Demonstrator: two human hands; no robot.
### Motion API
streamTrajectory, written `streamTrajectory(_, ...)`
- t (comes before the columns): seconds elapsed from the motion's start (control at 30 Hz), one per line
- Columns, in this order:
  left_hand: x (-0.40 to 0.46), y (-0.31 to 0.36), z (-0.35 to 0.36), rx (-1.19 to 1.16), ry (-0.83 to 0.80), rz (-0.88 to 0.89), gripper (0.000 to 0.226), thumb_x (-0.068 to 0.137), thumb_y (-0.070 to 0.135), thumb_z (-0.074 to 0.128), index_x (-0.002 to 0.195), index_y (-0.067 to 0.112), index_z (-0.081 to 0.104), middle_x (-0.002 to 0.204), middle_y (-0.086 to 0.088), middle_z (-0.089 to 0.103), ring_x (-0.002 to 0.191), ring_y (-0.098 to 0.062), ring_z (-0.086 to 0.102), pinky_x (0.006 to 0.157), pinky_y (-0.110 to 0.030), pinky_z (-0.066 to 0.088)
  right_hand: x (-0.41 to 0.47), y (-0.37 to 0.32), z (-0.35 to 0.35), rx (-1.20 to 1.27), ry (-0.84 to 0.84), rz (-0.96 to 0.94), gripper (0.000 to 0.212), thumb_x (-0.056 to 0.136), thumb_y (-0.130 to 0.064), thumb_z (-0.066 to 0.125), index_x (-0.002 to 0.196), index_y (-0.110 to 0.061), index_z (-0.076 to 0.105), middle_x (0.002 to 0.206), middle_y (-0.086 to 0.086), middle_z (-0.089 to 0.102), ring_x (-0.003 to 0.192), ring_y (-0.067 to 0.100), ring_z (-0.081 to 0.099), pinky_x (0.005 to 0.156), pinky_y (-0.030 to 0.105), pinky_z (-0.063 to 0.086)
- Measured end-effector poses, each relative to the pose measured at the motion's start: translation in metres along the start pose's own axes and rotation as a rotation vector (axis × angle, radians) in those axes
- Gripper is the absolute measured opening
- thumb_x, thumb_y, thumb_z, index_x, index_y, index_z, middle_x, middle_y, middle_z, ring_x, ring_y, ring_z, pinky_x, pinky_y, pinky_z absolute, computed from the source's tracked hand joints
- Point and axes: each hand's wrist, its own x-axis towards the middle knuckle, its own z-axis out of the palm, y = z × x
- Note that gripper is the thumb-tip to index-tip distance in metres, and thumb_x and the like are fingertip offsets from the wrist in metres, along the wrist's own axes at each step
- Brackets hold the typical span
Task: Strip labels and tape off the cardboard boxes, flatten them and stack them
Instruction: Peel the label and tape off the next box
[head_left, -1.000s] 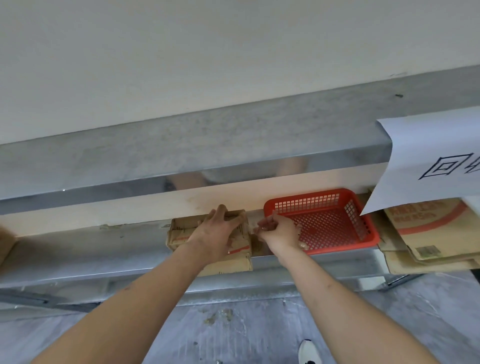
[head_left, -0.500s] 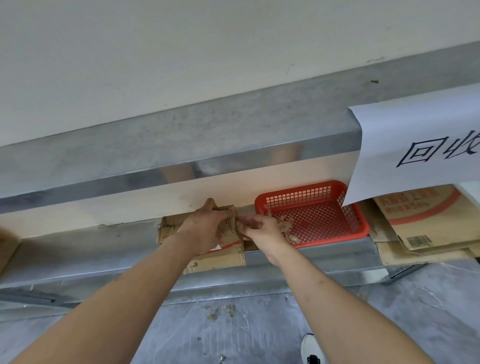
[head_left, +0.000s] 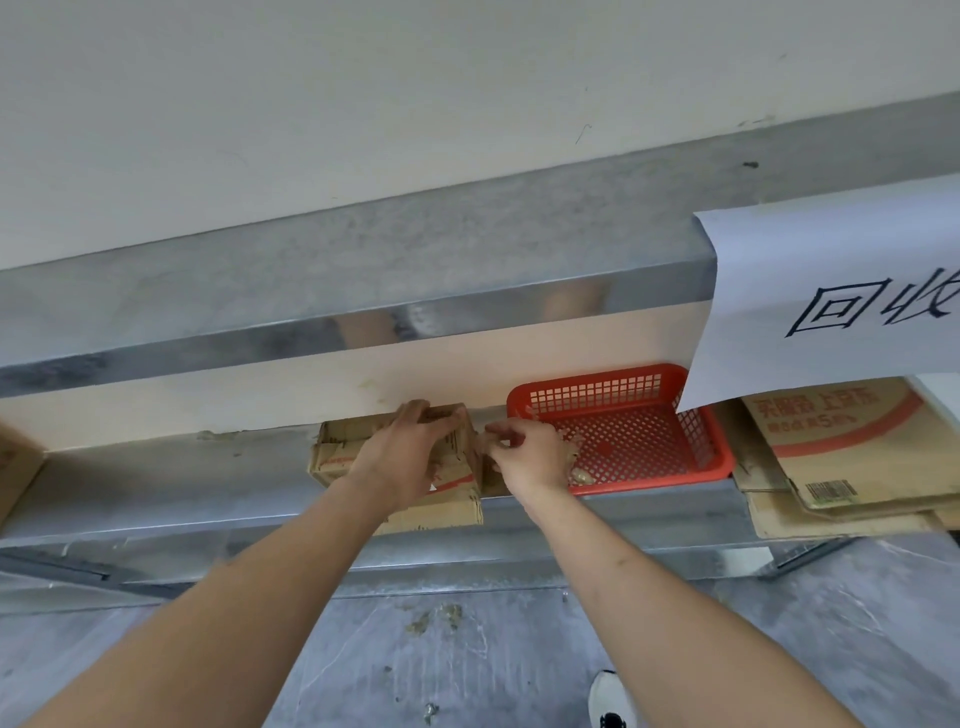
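Both arms outstretched; L hand (head_left: 410, 452) gripping, R hand (head_left: 530, 454) pinching.

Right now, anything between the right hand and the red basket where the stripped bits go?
Nothing visible. The right hand pinches a scrap at the right edge of the small cardboard box, which the left hand holds down. The red basket sits directly to the right, open-topped, its near-left corner hidden behind the hand.
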Motion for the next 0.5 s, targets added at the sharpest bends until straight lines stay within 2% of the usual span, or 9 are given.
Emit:
streamTrajectory(0.03, 0.000, 0.002, -0.001, 0.013, 0.008, -0.005, 0.083, 0.088, 0.017, 0.072, 0.157, 0.040, 0.032, 0.150, -0.006, 0.037, 0.128, -0.030, 0.051, 0.105, -0.044, 0.050, 0.000, -0.003, -0.005, -0.086, 0.022, -0.036, 0.014, 0.091, -0.022, 0.077, 0.104, -0.024, 0.079, 0.103, -0.009, 0.076, 0.094, 0.010, 0.068, 0.078, 0.009, 0.049)
streamTrajectory(0.07, 0.000, 0.004, -0.003, 0.015, 0.013, -0.010, 0.082, 0.088, 0.018, 0.072, 0.157, 0.041, 0.032, 0.149, -0.005, 0.038, 0.127, -0.029, 0.051, 0.103, -0.044, 0.052, 0.000, -0.007, -0.011, -0.167, 0.057, -0.067, 0.015, 0.092, -0.023, 0.075, 0.107, -0.026, 0.078, 0.104, -0.009, 0.076, 0.095, 0.010, 0.067, 0.080, 0.007, 0.044)
streamTrajectory(0.13, 0.001, 0.009, -0.007, 0.005, 0.036, -0.008, 0.081, 0.089, 0.020, 0.071, 0.156, 0.043, 0.032, 0.145, -0.002, 0.040, 0.125, -0.028, 0.050, 0.099, -0.043, 0.054, 0.002, -0.011, -0.021, -0.256, 0.121, -0.101, 0.018, 0.093, -0.025, 0.072, 0.110, -0.028, 0.075, 0.107, -0.006, 0.076, 0.101, 0.018, 0.068, 0.089, 0.022, 0.047)
streamTrajectory(0.23, 0.007, 0.020, -0.010, 0.004, 0.111, 0.012, 0.081, 0.088, 0.025, 0.071, 0.155, 0.044, 0.030, 0.143, 0.000, 0.039, 0.128, -0.028, 0.046, 0.101, -0.044, 0.052, 0.004, -0.017, -0.039, -0.304, 0.149, -0.100, 0.023, 0.091, -0.022, 0.072, 0.113, -0.024, 0.068, 0.102, -0.002, 0.074, 0.094, 0.021, 0.066, 0.083, 0.024, 0.045)
streamTrajectory(0.37, 0.014, 0.032, -0.004, 0.010, 0.124, 0.025, 0.082, 0.086, 0.026, 0.069, 0.156, 0.043, 0.030, 0.145, 0.000, 0.039, 0.133, -0.030, 0.042, 0.113, -0.052, 0.039, 0.009, -0.013, -0.053, -0.408, 0.145, -0.047, 0.008, 0.085, -0.018, 0.073, 0.084, -0.022, 0.067, 0.079, -0.008, 0.068, 0.079, 0.019, 0.070, 0.077, 0.032, 0.058)
streamTrajectory(0.43, 0.014, 0.034, 0.001, 0.018, 0.110, 0.023, 0.082, 0.087, 0.027, 0.069, 0.156, 0.041, 0.029, 0.148, -0.001, 0.039, 0.136, -0.030, 0.040, 0.117, -0.055, 0.033, 0.014, -0.004, -0.053, -0.435, 0.128, -0.045, 0.012, 0.083, -0.016, 0.075, 0.076, -0.025, 0.071, 0.080, -0.004, 0.073, 0.074, 0.018, 0.072, 0.073, 0.039, 0.062)
streamTrajectory(0.5, 0.013, 0.034, 0.006, 0.012, 0.113, 0.022, 0.082, 0.088, 0.028, 0.070, 0.158, 0.039, 0.028, 0.153, -0.002, 0.037, 0.142, -0.030, 0.035, 0.120, -0.055, 0.029, 0.016, 0.001, -0.054, -0.446, 0.127, -0.028, 0.020, 0.085, -0.014, 0.075, 0.073, -0.029, 0.071, 0.086, -0.002, 0.073, 0.074, 0.016, 0.071, 0.069, 0.036, 0.062)
